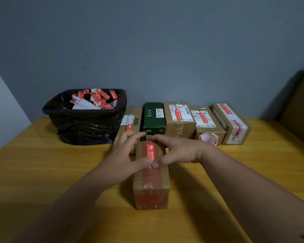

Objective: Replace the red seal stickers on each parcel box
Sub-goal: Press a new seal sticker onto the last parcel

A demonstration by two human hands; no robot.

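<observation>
Both hands pressed a red seal sticker (pixel 150 152) onto the near parcel box (pixel 151 181).

The left hand (pixel 125 155) and right hand (pixel 175 151) arched over the box on the yellow table (pixel 42 172), fingers curved, thumbs pinning the sticker's near end. Behind stood five more boxes in a row, four brown and one green box (pixel 154 118). A black-lined bin (pixel 85 116) held discarded red stickers and white backing scraps.

A plain room used as a small parcel-packing spot: a yellow wooden desk (pixel 42 172) against a bare grey wall (pixel 147 50), taped cardboard parcels (pixel 180 118) in a row, a lined bin (pixel 84 118) of peeled red stickers.
</observation>
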